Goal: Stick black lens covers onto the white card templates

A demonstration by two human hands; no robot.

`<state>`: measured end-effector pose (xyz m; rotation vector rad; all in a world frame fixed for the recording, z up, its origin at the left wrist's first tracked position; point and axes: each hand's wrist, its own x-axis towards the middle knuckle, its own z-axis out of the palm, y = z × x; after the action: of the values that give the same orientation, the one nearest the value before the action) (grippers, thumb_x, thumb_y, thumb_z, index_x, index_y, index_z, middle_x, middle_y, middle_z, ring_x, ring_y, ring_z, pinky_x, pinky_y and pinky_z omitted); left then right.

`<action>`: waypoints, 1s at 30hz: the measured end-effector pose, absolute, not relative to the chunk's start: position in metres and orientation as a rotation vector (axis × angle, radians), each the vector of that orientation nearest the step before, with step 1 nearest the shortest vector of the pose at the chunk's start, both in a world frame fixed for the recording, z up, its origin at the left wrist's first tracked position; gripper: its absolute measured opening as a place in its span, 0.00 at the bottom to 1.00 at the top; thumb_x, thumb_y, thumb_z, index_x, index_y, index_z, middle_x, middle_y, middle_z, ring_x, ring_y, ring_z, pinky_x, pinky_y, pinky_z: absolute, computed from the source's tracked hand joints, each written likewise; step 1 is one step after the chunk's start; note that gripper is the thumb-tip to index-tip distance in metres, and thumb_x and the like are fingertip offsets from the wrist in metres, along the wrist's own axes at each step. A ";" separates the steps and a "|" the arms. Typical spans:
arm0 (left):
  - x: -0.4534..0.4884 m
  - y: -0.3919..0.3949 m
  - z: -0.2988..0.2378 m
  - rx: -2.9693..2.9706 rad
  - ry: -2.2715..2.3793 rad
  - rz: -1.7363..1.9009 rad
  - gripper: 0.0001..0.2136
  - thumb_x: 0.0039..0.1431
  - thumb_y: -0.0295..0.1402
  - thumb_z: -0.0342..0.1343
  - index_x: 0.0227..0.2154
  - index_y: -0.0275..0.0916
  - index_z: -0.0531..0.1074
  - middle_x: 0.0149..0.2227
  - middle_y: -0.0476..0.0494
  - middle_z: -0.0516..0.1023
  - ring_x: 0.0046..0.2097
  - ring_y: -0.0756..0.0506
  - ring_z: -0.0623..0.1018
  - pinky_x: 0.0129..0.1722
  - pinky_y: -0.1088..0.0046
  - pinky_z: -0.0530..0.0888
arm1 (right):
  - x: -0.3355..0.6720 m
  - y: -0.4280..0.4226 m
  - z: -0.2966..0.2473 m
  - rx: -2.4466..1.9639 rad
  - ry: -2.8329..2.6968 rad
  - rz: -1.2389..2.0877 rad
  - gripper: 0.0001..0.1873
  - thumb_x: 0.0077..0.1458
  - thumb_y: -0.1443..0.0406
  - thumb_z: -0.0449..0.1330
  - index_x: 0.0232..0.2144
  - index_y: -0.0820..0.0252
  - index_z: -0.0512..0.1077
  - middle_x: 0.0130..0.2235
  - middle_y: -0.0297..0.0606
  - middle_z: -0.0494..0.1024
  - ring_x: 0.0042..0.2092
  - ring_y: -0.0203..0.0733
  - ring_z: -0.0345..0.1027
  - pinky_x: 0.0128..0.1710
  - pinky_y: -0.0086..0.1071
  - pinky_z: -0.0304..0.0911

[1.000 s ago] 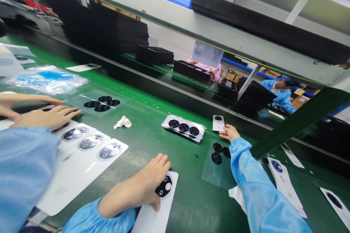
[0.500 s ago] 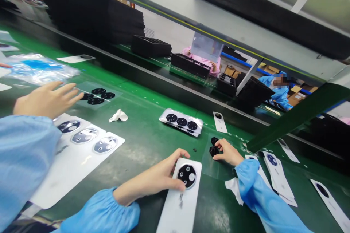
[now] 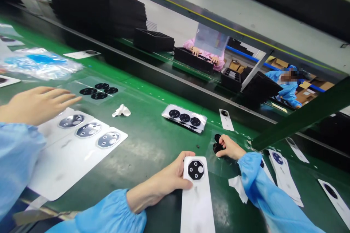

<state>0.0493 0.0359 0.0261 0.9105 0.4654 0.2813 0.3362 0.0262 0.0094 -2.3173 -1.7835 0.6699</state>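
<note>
My left hand (image 3: 164,182) grips a white phone back panel (image 3: 197,207) by its left edge, thumb on the front face. A black octagonal camera cover with several round openings sits at the panel's top end. Farther right, my right hand (image 3: 232,148) pinches at a black octagonal camera cover (image 3: 217,148) lying on a clear film sheet (image 3: 216,162). Its fingertips touch the piece's right side; whether it has lifted from the film I cannot tell. A second black piece (image 3: 217,137) lies just behind it, partly hidden by the fingers.
A co-worker's hand (image 3: 41,103) hovers over white panels (image 3: 65,164) at left. Film with black covers (image 3: 100,95) lies beyond. A stack of wrapped covers (image 3: 184,118) stands mid-bench. White panels (image 3: 284,178) and crumpled paper (image 3: 239,188) lie right, near a green post (image 3: 298,116).
The phone panel in my left hand has turned more upright and shifted slightly right in view. My right hand stays at the black cover. The co-worker's hand at left has drawn back a little.
</note>
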 end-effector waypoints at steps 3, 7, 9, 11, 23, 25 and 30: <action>0.050 0.036 0.030 0.945 0.476 0.362 0.29 0.41 0.25 0.60 0.46 0.41 0.53 0.36 0.48 0.76 0.38 0.45 0.76 0.37 0.68 0.70 | 0.334 0.021 0.009 -2.272 -1.757 0.639 0.16 0.45 0.65 0.65 0.36 0.60 0.65 0.35 0.32 0.68 0.36 0.38 0.64 0.35 0.33 0.62; 0.050 0.036 0.034 0.978 0.472 0.396 0.20 0.45 0.28 0.59 0.41 0.39 0.57 0.34 0.47 0.76 0.35 0.46 0.77 0.35 0.69 0.71 | 0.328 0.012 0.010 -2.223 -1.722 0.575 0.19 0.38 0.68 0.65 0.34 0.55 0.62 0.34 0.30 0.65 0.35 0.38 0.62 0.35 0.31 0.61; 0.050 0.036 0.036 0.994 0.488 0.415 0.18 0.46 0.27 0.57 0.39 0.39 0.58 0.34 0.47 0.76 0.34 0.46 0.77 0.34 0.70 0.71 | 0.325 0.008 0.009 -2.200 -1.717 0.544 0.17 0.40 0.68 0.63 0.33 0.53 0.62 0.35 0.30 0.63 0.35 0.38 0.62 0.35 0.32 0.62; 0.051 0.034 0.036 1.007 0.503 0.427 0.16 0.46 0.25 0.56 0.38 0.39 0.58 0.34 0.47 0.76 0.34 0.47 0.76 0.33 0.71 0.70 | 0.322 0.004 0.010 -2.175 -1.722 0.518 0.16 0.41 0.68 0.62 0.35 0.53 0.63 0.37 0.32 0.63 0.35 0.39 0.63 0.36 0.34 0.63; 0.052 0.031 0.035 1.004 0.497 0.427 0.15 0.47 0.24 0.54 0.38 0.40 0.58 0.35 0.48 0.76 0.34 0.48 0.76 0.31 0.73 0.69 | 0.319 -0.011 0.009 -2.059 -1.810 0.452 0.23 0.49 0.65 0.57 0.49 0.56 0.64 0.39 0.36 0.62 0.31 0.38 0.61 0.36 0.36 0.66; 0.052 0.031 0.034 1.011 0.490 0.431 0.14 0.48 0.25 0.55 0.38 0.40 0.58 0.35 0.49 0.76 0.33 0.48 0.76 0.31 0.74 0.69 | 0.321 -0.011 0.008 -2.055 -1.815 0.452 0.23 0.49 0.65 0.57 0.49 0.55 0.63 0.39 0.36 0.62 0.30 0.37 0.61 0.35 0.36 0.66; 0.053 0.031 0.032 0.996 0.487 0.417 0.15 0.48 0.25 0.55 0.37 0.40 0.58 0.34 0.49 0.75 0.33 0.48 0.76 0.31 0.74 0.69 | 0.323 -0.009 0.007 -2.058 -1.820 0.429 0.19 0.50 0.64 0.57 0.46 0.55 0.64 0.37 0.36 0.62 0.30 0.38 0.61 0.33 0.36 0.67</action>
<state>0.0533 0.0311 0.0323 0.9956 0.4868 0.4172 0.3230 -0.0091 0.0073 -2.0580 -1.8204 0.4285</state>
